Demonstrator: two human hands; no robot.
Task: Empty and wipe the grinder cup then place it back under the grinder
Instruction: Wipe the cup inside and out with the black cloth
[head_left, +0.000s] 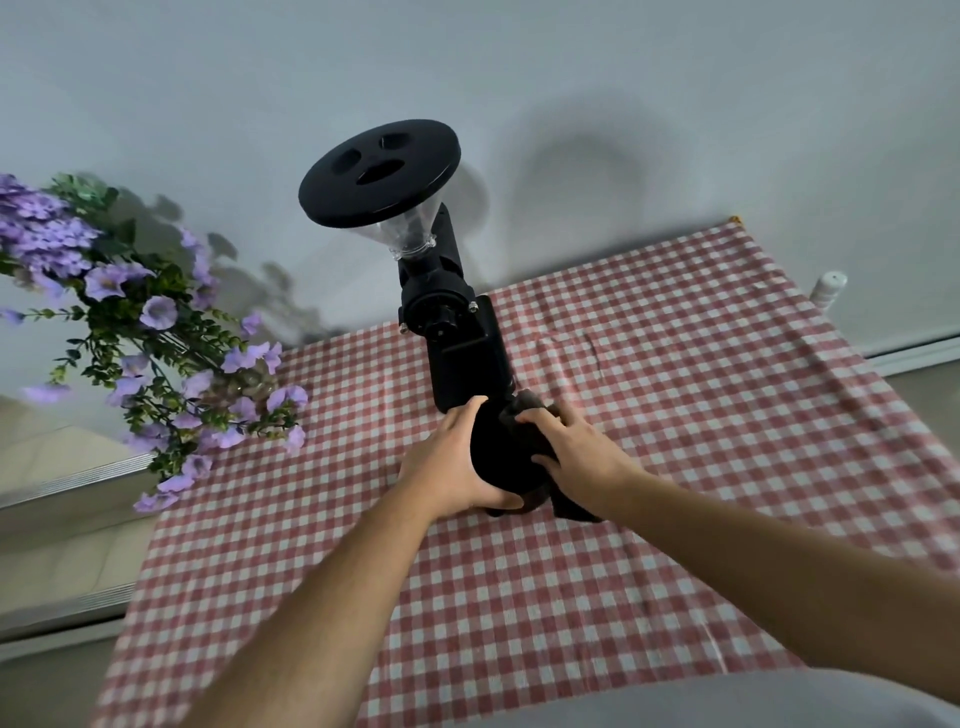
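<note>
While the left hand (453, 464) grips the cup (501, 451), the right hand (574, 453) presses a cloth (570, 506).

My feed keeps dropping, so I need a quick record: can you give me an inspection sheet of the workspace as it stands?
Surface: table under a red-and-white checked cloth, lightly creased.
Job's things: black grinder upright at the back, lidded hopper on top; black grinder cup held in front of its base, not under it; dark cloth against the cup's right side.
Clutter: purple flowers at the left edge.
Hands: left hand grips the cup; right hand presses the cloth to it.
Cables: nothing seen.
Surroundings: pale wall; white bottle beyond the table's far right corner.
</note>
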